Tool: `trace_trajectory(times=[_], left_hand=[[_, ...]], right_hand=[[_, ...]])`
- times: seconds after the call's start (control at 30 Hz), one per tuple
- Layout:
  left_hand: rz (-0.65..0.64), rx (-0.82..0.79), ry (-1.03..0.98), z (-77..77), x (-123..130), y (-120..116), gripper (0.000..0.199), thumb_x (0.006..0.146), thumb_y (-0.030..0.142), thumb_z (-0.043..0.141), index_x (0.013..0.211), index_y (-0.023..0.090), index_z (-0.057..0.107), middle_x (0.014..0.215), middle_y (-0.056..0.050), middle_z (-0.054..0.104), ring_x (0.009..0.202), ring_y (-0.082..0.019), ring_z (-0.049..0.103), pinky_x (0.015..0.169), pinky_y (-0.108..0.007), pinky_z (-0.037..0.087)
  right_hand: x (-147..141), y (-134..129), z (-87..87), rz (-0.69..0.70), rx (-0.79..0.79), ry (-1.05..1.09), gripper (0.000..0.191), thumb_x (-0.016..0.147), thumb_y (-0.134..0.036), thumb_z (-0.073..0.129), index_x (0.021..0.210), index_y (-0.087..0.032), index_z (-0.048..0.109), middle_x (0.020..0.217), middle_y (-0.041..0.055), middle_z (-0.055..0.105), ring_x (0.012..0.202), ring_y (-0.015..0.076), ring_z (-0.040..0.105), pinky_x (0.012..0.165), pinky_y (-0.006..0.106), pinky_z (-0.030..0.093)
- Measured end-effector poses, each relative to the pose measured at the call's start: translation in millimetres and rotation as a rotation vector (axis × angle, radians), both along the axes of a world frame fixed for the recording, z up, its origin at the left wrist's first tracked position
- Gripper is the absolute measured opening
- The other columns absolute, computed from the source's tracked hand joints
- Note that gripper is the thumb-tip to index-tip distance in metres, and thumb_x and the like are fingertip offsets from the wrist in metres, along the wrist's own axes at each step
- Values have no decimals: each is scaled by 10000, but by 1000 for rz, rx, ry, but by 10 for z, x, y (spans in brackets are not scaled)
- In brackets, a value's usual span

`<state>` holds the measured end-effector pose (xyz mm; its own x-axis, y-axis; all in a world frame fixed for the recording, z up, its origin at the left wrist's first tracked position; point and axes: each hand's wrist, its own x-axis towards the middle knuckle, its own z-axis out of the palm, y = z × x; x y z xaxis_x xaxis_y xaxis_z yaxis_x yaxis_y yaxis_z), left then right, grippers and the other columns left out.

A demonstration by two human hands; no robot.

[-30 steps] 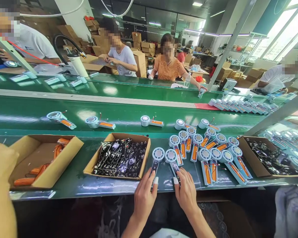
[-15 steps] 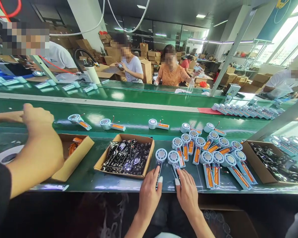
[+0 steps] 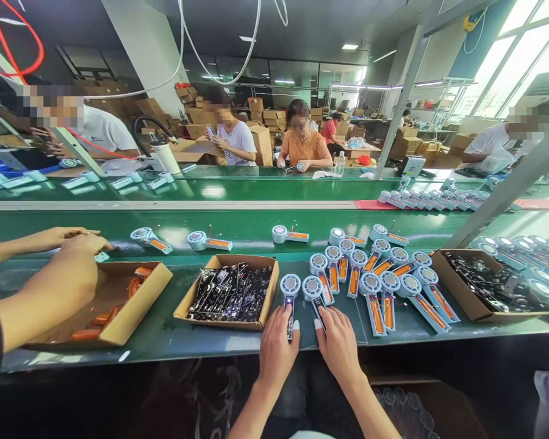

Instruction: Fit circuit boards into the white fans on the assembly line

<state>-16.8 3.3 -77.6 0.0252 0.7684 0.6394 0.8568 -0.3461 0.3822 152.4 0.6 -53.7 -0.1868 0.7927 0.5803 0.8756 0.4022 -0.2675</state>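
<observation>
1. We are in a workshop, with cardboard boxes (image 3: 260, 146) piled behind a long green belt (image 3: 247, 216) and a green table (image 3: 187, 342) at our side of it.
2. Our left hand (image 3: 275, 346) has its fingers and thumb closed about the handle of the left fan (image 3: 290, 285); our right hand (image 3: 339, 342) grips the right fan (image 3: 312, 288) likewise. The hands are apart, each thumb white-tipped.
3. Both fans lie face up near the table's front edge, heads pointing away from us, just beside each other. A dark circuit board (image 3: 290, 312) shows along the left handle, and another partly under our right fingers. We judge these two partway done, though we cannot tell whether the boards are fastened.
4. Just right, a cluster of fans (image 3: 370, 283) shows bare orange batteries; we see no boards over them, so they look left to do.
5. Left of us, a carton (image 3: 270, 297) is well filled with spare boards (image 3: 233, 292), so stock seems ample.
6. Farther left, a co-worker's arm (image 3: 50, 299) reaches over a battery box (image 3: 139, 314). More fans with bare batteries lie spaced along the belt.
</observation>
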Motion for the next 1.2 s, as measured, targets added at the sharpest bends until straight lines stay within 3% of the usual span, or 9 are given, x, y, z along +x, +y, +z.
trace_trajectory(times=[0.23, 0.4, 0.7, 0.97, 1.2], left_hand=[[41, 33, 55, 4, 16, 0, 424, 894, 138, 496, 1316, 159, 529, 1185, -142, 719, 1148, -298, 666, 946, -454, 568], [44, 36, 73, 6, 12, 2, 433, 879, 123, 501, 1311, 139, 528, 1186, -154, 718, 1150, -306, 663, 947, -451, 564], [38, 50, 45, -23, 13, 5, 463, 884, 139, 500, 1345, 170, 522, 1195, -130, 712, 1148, -298, 659, 949, -447, 561], [39, 43, 40, -34, 17, 8, 460, 891, 143, 498, 1350, 173, 521, 1202, -132, 710, 1150, -298, 657, 949, -443, 557], [42, 44, 80, -9, 6, 1, 436, 901, 142, 498, 1335, 167, 524, 1193, -136, 716, 1144, -299, 665, 939, -446, 567]], right_hand=[[43, -35, -80, 29, 84, 39, 415, 933, -149, 425, 1337, -167, 516, 1180, 140, 673, 1118, 271, 626, 929, 458, 535], [62, -61, -129, 46, 144, 6, 334, 906, -115, 434, 1206, -180, 566, 1140, 137, 682, 1099, 273, 638, 933, 473, 544], [32, -54, -105, 15, 130, 69, 302, 889, -131, 452, 1162, -187, 567, 1084, 118, 698, 1081, 263, 653, 928, 459, 548], [49, -54, -154, 29, 149, 49, 420, 910, -154, 452, 1327, -152, 503, 1143, 147, 688, 1103, 280, 648, 909, 479, 568], [41, -62, -110, 40, 61, 33, 542, 914, -137, 450, 1456, -164, 445, 1219, 133, 670, 1135, 285, 622, 948, 481, 550]])
